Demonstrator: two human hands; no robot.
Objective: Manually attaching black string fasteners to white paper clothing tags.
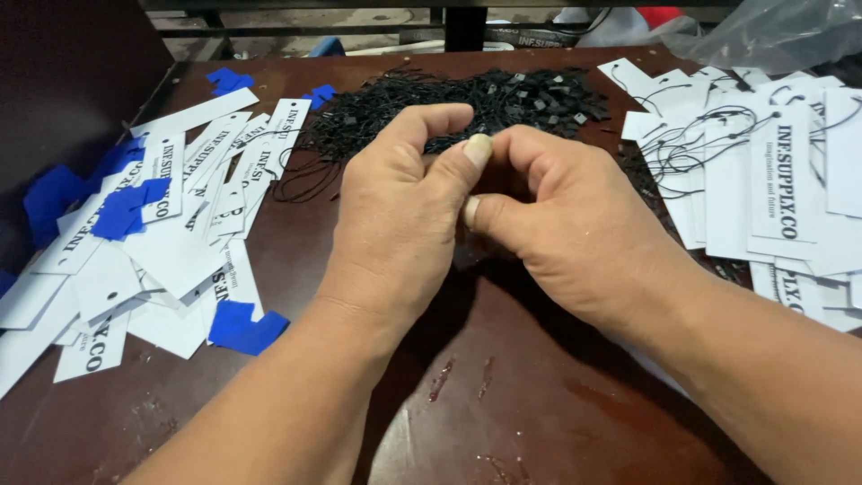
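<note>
From the head camera, looking down over the dark brown table (503,395), the heap of black string fasteners (485,103) serves as the marker for everything else. Just in front of that heap, the left hand (395,216) and the right hand (557,224) are pressed together, fingertips pinched against each other at the middle; whatever they grip is too small and too hidden by the thumbs to make out, though it looks like it could be one of the fasteners, and I cannot tell for certain that anything is clamped there at all. To the left of the heap lies a loose spread of white paper tags (180,242) with no strings on them, mixed with small blue paper pieces (242,325). To the right of the heap sits a pile of white tags with black loops threaded through them (763,180), which I judge to be the finished ones. Both piles look sizeable, so the stringing seems partly done, with plenty of bare tags left. Behind the heap, at the far right, a clear plastic bag (772,31) rests at the table's edge.
</note>
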